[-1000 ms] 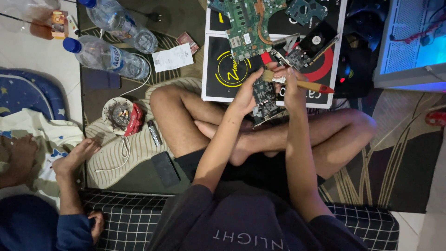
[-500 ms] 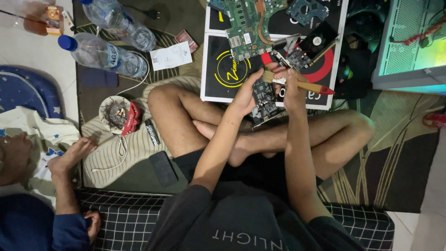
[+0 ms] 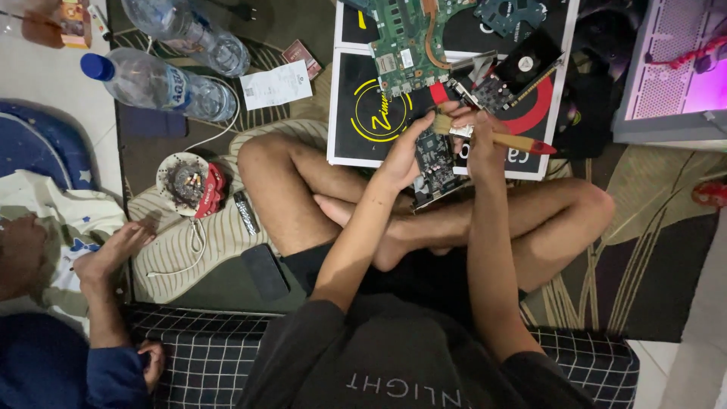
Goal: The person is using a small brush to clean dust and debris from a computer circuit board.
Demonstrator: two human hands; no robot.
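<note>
I sit cross-legged on a rug. My left hand (image 3: pixel 405 151) grips a small dark circuit board (image 3: pixel 433 168) held over my shins. My right hand (image 3: pixel 478 132) holds a paint brush with a wooden handle and red tip (image 3: pixel 496 138), its bristles resting on the top edge of the board. Just beyond my hands lies a black box lid with yellow and red print (image 3: pixel 363 129). On it rest a green motherboard (image 3: pixel 405 45) and a card with a black fan (image 3: pixel 526 64).
Two plastic water bottles (image 3: pixel 155 87) and a paper slip (image 3: pixel 276 83) lie at far left. An ashtray (image 3: pixel 184 182), a white cable and a dark phone (image 3: pixel 265 271) sit by my left knee. Another person's hand (image 3: pixel 113 254) rests at left. A lit computer case (image 3: pixel 674 76) stands at right.
The view has drifted slightly. My hands stay on the board and brush, with the brush shifting a little along the board's top edge. The case's light turned from blue-green to pink.
</note>
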